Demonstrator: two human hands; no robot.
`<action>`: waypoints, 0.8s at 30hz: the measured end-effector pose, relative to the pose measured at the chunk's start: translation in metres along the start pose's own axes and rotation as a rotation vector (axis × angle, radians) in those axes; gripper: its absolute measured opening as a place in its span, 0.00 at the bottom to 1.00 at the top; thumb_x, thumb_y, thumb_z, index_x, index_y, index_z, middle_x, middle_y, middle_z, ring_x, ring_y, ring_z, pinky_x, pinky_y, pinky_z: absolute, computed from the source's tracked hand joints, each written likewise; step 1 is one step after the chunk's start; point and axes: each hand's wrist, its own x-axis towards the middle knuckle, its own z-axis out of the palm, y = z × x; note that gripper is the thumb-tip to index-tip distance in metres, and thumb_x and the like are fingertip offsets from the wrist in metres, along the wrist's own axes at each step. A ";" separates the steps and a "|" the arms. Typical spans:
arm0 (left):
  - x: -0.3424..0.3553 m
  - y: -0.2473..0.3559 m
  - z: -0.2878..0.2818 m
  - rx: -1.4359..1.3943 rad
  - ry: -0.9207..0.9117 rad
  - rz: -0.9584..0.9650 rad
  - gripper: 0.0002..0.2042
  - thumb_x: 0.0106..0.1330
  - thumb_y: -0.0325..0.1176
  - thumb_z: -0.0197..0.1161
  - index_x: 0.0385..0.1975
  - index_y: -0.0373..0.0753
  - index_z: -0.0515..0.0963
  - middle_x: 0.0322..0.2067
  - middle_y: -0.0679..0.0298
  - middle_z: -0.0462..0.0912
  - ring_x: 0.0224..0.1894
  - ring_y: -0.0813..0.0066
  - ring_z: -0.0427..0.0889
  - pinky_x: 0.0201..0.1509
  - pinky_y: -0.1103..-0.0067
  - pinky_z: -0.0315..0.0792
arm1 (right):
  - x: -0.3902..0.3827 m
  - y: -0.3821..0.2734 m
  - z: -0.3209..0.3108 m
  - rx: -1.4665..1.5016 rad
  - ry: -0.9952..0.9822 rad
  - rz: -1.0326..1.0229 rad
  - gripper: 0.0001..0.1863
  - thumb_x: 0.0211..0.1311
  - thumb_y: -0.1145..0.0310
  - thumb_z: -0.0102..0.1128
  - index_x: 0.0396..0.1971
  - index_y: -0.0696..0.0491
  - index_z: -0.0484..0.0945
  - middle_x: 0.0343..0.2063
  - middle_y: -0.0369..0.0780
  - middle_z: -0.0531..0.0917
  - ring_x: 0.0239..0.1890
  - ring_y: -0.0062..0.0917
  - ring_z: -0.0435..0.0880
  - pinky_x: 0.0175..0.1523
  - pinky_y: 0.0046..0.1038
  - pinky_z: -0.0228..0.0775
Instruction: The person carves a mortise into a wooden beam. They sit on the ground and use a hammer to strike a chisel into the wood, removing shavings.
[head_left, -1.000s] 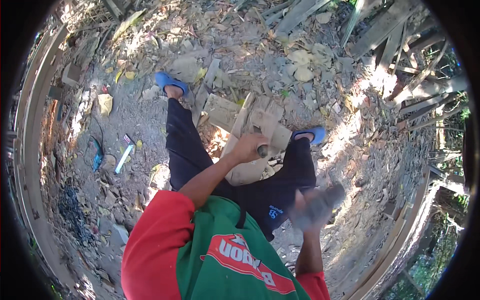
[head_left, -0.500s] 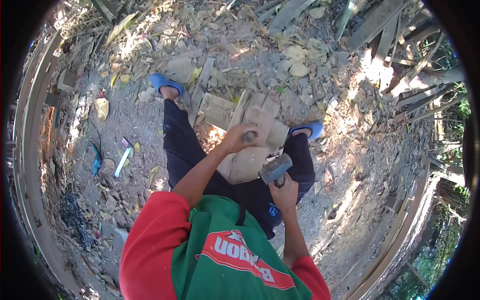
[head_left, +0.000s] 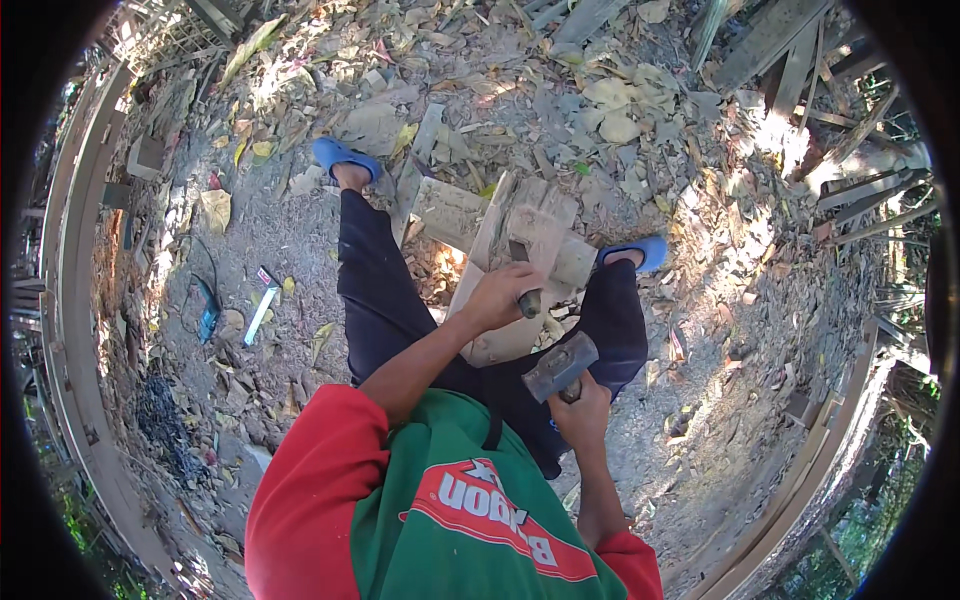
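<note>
My left hand [head_left: 496, 296] is closed around a chisel [head_left: 530, 304], its handle end toward me and its dark blade pointing away onto the wood. Beneath it lies a pale wooden board [head_left: 487, 260] with a smaller flat piece [head_left: 538, 232] at its far part, where the blade reaches. In my right hand [head_left: 584, 412], fingers wrapped round the short handle, is a club hammer [head_left: 560, 367]. Its grey metal head stays apart from the chisel, nearer to me and to the right. The exact spot of the chisel's edge is hard to make out.
A weathered wood block [head_left: 447, 212] lies crosswise under the board between my legs. On the ground to the left are a teal power tool [head_left: 208, 310] with a cord and a white-bladed handsaw [head_left: 262, 314]. Scrap planks [head_left: 780, 60] pile up at the far right, amid dry leaves.
My left hand has tipped the chisel lower, so its blade now shows lying toward the board's far part. The hammer has moved slightly toward me. The whole view has shifted a little.
</note>
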 end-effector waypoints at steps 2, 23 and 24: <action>0.001 0.000 -0.003 -0.016 -0.002 -0.001 0.16 0.46 0.27 0.66 0.38 0.43 0.76 0.42 0.58 0.79 0.49 0.52 0.77 0.49 0.64 0.73 | 0.004 -0.003 -0.004 0.004 0.010 -0.063 0.15 0.43 0.68 0.69 0.33 0.55 0.79 0.20 0.46 0.82 0.26 0.42 0.84 0.32 0.34 0.74; 0.008 0.004 -0.008 0.007 0.053 0.023 0.14 0.47 0.27 0.66 0.34 0.43 0.74 0.37 0.61 0.78 0.42 0.54 0.78 0.42 0.66 0.74 | 0.008 -0.034 -0.036 0.086 0.045 -0.175 0.13 0.39 0.73 0.65 0.31 0.55 0.80 0.19 0.40 0.82 0.21 0.27 0.83 0.31 0.27 0.73; 0.009 0.006 -0.010 0.005 0.040 0.010 0.13 0.47 0.27 0.66 0.34 0.43 0.74 0.36 0.61 0.78 0.42 0.54 0.78 0.42 0.66 0.74 | 0.004 -0.032 -0.038 0.018 0.115 -0.267 0.12 0.40 0.73 0.65 0.30 0.54 0.79 0.19 0.40 0.81 0.21 0.29 0.82 0.30 0.27 0.73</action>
